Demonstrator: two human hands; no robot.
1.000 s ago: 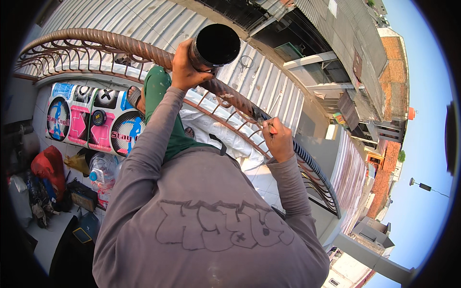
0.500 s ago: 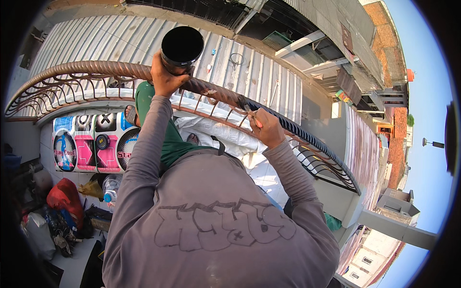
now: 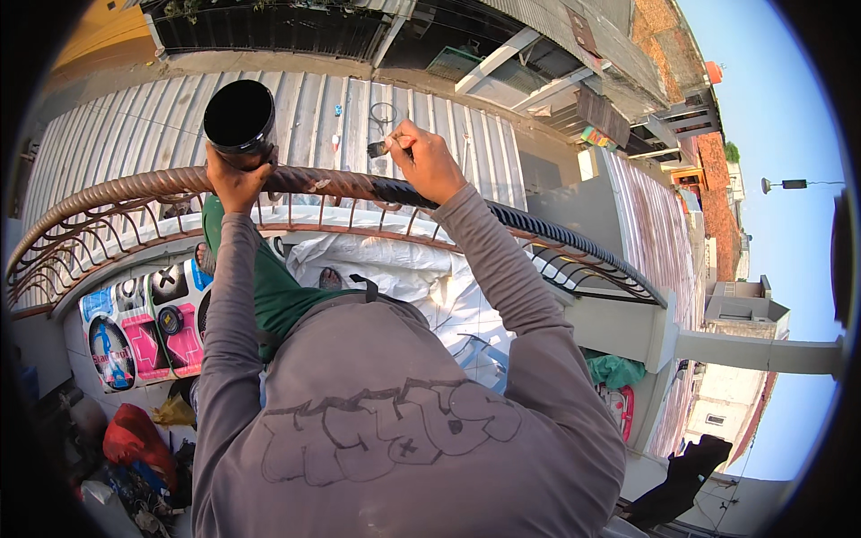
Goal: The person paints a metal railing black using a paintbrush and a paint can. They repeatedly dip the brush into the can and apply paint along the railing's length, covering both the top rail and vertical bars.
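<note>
My left hand point(image 3: 237, 179) holds up a round can point(image 3: 239, 118), its wide mouth and inside black, above the railing's top rail. In my right hand point(image 3: 427, 161) a small paintbrush point(image 3: 377, 149) is pinched, dark bristles pointing left toward the can. Between brush and can there is a gap, and the brush is off the rail. The twisted metal railing point(image 3: 152, 184) curves across in front of me. Its left part is rusty brown; from below my right hand rightward the top rail is glossy black.
Beyond the railing lies a corrugated metal roof point(image 3: 108, 143). White sheeting point(image 3: 404, 269) covers the floor by my feet. At left are a folded mat with pink arrows point(image 3: 148, 345), a round black lid point(image 3: 170, 319) on it, and a red bag point(image 3: 139, 441). Green cloth point(image 3: 614, 369) lies at right.
My right hand has lifted the paintbrush off the rail and moved up and left toward the can. The view has shifted, and the can appears further left.
</note>
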